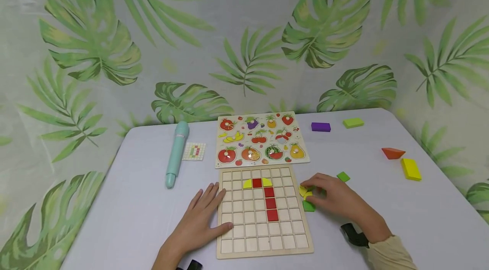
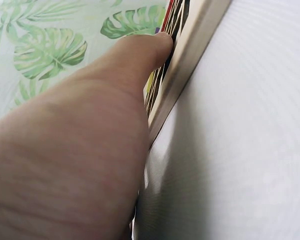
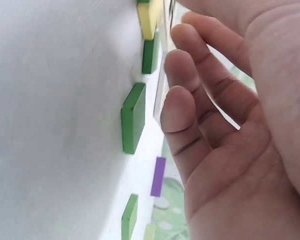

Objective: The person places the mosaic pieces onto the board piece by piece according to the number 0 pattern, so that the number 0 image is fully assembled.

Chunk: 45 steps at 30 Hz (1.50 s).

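Observation:
My left hand [image 1: 202,219] rests with spread fingers on the left edge of a wooden grid board [image 1: 244,251], its thumb lying over the frame. Red square tiles [image 1: 271,203] form a column on the grid, with another red square [image 1: 257,183] between two yellow rounded tiles [image 1: 247,184] above. Right of the board, my right hand [image 1: 336,195] pinches a yellow rounded tile [image 1: 307,195] between thumb and index finger; a second yellow tile [image 1: 303,190] is right beside it. A green tile [image 1: 308,206] lies under these fingers, another green tile [image 1: 344,176] behind the hand.
A fruit puzzle board [image 1: 263,161] lies behind the grid. To its left are a small pattern card [image 1: 195,151] and a teal microphone-shaped object [image 1: 177,151]. Purple [image 1: 321,127], lime [image 1: 353,123], orange [image 1: 393,153] and yellow [image 1: 411,170] blocks sit far right.

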Tool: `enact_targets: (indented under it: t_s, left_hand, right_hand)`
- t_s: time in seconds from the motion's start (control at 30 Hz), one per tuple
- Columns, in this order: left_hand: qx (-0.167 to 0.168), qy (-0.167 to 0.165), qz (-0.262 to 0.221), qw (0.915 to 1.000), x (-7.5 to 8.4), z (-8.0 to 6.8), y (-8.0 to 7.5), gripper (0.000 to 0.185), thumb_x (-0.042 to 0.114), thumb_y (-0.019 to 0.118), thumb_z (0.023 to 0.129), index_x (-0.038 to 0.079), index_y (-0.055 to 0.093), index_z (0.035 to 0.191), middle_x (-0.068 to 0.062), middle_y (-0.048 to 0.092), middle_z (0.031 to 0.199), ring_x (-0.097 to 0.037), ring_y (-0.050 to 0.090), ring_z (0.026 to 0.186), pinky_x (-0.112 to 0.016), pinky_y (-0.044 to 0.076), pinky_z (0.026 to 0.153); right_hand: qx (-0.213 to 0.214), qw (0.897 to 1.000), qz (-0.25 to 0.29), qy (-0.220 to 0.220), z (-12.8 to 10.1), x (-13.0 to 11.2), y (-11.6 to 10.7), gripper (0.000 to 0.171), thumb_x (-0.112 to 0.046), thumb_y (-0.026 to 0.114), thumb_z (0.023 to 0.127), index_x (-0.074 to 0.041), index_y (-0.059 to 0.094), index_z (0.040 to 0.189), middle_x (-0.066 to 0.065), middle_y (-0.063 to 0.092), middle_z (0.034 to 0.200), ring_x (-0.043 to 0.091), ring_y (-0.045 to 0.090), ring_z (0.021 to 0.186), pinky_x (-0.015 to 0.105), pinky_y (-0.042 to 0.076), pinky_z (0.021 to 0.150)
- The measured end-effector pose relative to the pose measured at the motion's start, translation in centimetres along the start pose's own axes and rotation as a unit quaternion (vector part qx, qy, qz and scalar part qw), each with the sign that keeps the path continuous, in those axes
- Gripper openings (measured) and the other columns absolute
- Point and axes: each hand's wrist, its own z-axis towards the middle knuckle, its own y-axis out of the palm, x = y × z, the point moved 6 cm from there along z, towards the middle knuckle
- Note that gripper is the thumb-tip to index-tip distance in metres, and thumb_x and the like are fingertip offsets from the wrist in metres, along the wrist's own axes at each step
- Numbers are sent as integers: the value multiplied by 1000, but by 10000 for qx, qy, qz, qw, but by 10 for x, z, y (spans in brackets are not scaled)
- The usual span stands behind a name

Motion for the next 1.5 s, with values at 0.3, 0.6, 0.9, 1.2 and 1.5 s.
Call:
enact_targets:
  t_s: [0.3, 0.6, 0.9, 1.2, 1.5]
  left_hand:
    - [-28, -69, 8, 10000, 0, 0, 0, 96, 74, 63, 87, 21, 37, 162, -1, 25, 171, -19, 14, 160, -44, 10, 130]
    - [-66, -121, 14, 9999, 0, 0, 0, 97, 74, 63, 86, 20, 36, 162, -1, 24, 171, -19, 13, 161, -44, 9, 130]
    - [-42, -10, 0, 10000, 0, 1, 0, 96, 72, 64, 88, 19, 35, 162, -1, 23, 172, -18, 12, 161, -43, 8, 131]
    - [-34, -51, -23, 10000, 0, 2, 0, 96, 74, 63, 87, 20, 35, 162, -1, 23, 172, -18, 12, 161, -44, 9, 131]
    - [-118, -94, -100, 9998, 0, 2, 1, 96, 73, 64, 87, 20, 35, 162, 0, 22, 172, -18, 11, 161, -44, 8, 131]
  right_hand:
    - [-203, 9995, -38, 246, 0, 8, 0, 31, -19, 81, 90, -20, 74, 120, -10, 70, 114, 6, 55, 90, 25, 53, 76]
    - [-245, 9993, -85, 263, 0, 10, -2, 28, -14, 80, 90, -19, 75, 117, -11, 70, 111, 4, 53, 87, 24, 52, 73]
    - [-308, 9989, -132, 329, -7, 18, -12, 40, -8, 78, 88, -11, 70, 127, -8, 69, 106, 3, 54, 84, 23, 52, 71]
    - [-31, 9966, -436, 703, -7, 21, -16, 40, -18, 80, 90, -12, 70, 128, -8, 64, 100, 7, 51, 82, 24, 47, 67]
    - [-92, 9837, -974, 1508, -5, 26, -7, 45, -40, 85, 84, -14, 73, 118, -4, 63, 95, 14, 56, 84, 37, 53, 73]
